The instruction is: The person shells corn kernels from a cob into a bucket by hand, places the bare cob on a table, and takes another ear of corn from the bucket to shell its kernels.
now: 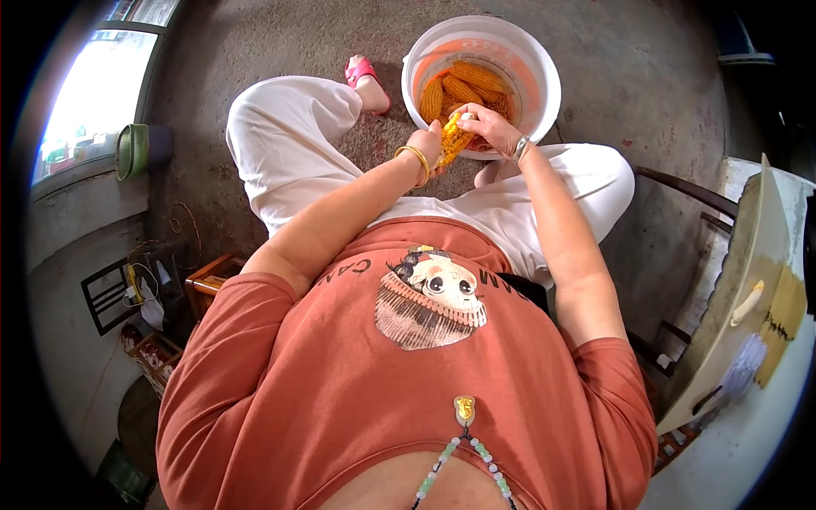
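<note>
An ear of yellow corn (455, 143) is held between both hands, over the near rim of a white bucket (544, 81). My left hand (427, 144), with a gold bangle at its wrist, is closed round the lower left side of the ear. My right hand (491, 127), wearing a silver-coloured bracelet, grips the upper end, its fingers bent over the kernels. Inside the bucket lie several ears of corn (480, 76) above what look like loose kernels, partly hidden by my right hand.
White-trousered legs flank the bucket, with a foot in a pink sandal (360, 71) to its left. On the right stands a table (722, 297) seen at a slant, beside dark chair parts. A green container (133, 153) is by the window at left.
</note>
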{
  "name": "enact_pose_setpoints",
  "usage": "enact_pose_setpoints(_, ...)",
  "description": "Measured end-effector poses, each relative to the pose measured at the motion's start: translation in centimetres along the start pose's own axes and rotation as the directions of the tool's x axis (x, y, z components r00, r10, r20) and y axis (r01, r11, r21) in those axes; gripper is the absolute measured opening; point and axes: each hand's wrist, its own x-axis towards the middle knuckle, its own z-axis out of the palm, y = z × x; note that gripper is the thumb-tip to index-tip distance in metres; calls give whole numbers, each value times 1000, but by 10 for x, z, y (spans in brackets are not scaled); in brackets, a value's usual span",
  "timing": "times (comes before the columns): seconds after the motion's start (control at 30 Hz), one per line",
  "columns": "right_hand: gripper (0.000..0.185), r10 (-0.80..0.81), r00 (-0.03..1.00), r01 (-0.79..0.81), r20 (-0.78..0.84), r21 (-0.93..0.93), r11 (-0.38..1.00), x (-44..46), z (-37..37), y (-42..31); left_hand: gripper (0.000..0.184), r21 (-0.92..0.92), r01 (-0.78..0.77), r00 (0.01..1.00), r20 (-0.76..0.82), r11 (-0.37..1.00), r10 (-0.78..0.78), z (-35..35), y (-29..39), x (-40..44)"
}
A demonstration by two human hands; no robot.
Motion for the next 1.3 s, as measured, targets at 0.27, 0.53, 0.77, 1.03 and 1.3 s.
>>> enact_pose_setpoints(0.27, 21, 109, 993, -113, 39, 100, 989, 3, -3, 8, 52, 16, -54, 997, -56, 998, 55, 2, -1, -2)
enact_pose_setpoints(0.53, 27, -116, 990, 119, -77, 40, 992, 10, 3, 25, 50, 158, -146, 969, -178, 977, 174, 5, -3, -2)
enact_pose_setpoints(0.77, 42, -57, 988, 61, -147, 24, 998, 0, 8, 1, 41, 712, -409, 653, -209, 571, 728, -12, -8, 2)
enact_pose_setpoints(1.03, 53, 16, 987, -22, -158, -37, 999, 7, 11, 11, 41, 757, -339, 685, -209, 559, 698, -10, -7, -2)
enact_pose_setpoints(1.3, 47, -45, 982, 25, -186, -109, 994, 12, 13, 19, 44, 755, -327, 722, -188, 568, 666, -11, -4, -4)
